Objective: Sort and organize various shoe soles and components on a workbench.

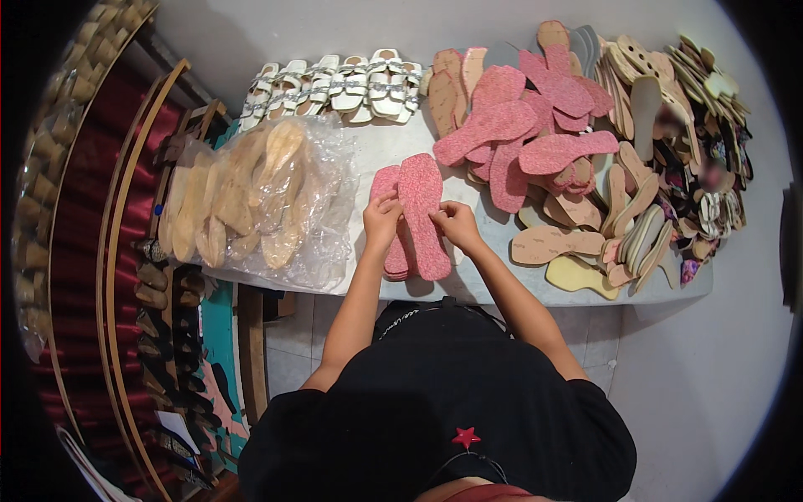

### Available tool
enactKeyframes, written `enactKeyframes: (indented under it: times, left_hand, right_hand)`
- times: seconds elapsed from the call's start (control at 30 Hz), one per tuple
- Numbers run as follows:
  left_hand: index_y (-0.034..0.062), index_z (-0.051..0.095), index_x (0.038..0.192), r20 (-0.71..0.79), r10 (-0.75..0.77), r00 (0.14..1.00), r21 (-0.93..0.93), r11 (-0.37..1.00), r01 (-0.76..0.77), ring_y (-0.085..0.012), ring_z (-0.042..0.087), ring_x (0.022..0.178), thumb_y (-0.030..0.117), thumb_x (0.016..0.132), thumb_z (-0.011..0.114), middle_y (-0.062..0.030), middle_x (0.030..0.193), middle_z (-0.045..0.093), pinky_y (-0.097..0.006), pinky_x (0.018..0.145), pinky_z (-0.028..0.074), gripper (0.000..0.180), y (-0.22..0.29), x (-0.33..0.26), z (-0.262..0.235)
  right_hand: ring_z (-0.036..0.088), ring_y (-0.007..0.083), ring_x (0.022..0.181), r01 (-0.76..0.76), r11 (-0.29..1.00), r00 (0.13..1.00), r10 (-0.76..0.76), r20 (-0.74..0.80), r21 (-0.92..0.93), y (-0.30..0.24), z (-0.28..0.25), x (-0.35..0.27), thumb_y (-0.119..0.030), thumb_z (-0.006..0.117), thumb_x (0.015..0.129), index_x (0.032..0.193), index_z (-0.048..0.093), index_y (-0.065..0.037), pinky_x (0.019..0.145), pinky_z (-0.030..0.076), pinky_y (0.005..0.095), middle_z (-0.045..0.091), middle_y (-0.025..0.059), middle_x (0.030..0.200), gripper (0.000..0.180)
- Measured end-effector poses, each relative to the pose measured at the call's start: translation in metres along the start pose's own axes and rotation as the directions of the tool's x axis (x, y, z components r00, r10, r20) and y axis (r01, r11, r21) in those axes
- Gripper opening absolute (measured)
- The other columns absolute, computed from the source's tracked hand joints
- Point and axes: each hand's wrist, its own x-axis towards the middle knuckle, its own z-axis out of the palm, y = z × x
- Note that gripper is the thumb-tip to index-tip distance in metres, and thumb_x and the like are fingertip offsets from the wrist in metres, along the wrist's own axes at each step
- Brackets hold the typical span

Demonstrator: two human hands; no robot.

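Observation:
A pink speckled shoe insole (421, 213) stands lengthwise in front of me, over a small stack of matching pink insoles (396, 261) that shows at its left. My right hand (457, 226) pinches its right edge between thumb and fingers. At the opposite edge my left hand (382, 220) is closed, its fingertips against the insole and partly hidden; whether it also grips the stack below is unclear. Just beyond my right hand lies a loose heap of pink insoles (506, 125).
Wooden shoe lasts in a clear plastic bag (268, 201) lie to the left. White sandals (347, 84) line the back of the white table (381, 138). Tan insoles (556, 244) and mixed shoe parts (703, 167) crowd the right. Shelves of lasts (155, 293) stand at far left.

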Motion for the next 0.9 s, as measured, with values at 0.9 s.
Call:
enactKeyframes:
  times: [0.9]
  left_hand:
    - [0.0009,0.053,0.104,-0.123,0.149,0.981,0.47,0.88,-0.075,-0.0155,0.059,0.073,0.002,0.063,0.066,-0.0128,0.097,0.057,-0.026,0.062,0.048,0.044,-0.03,-0.019,-0.045]
  right_hand:
    - [0.059,0.0183,0.057,0.02,0.984,0.983,-0.052,-0.177,-0.176,-0.006,0.077,0.013,-0.019,0.071,0.065,0.085,0.056,0.001,0.055,0.047,0.0303,0.061,0.0119,0.062,0.033]
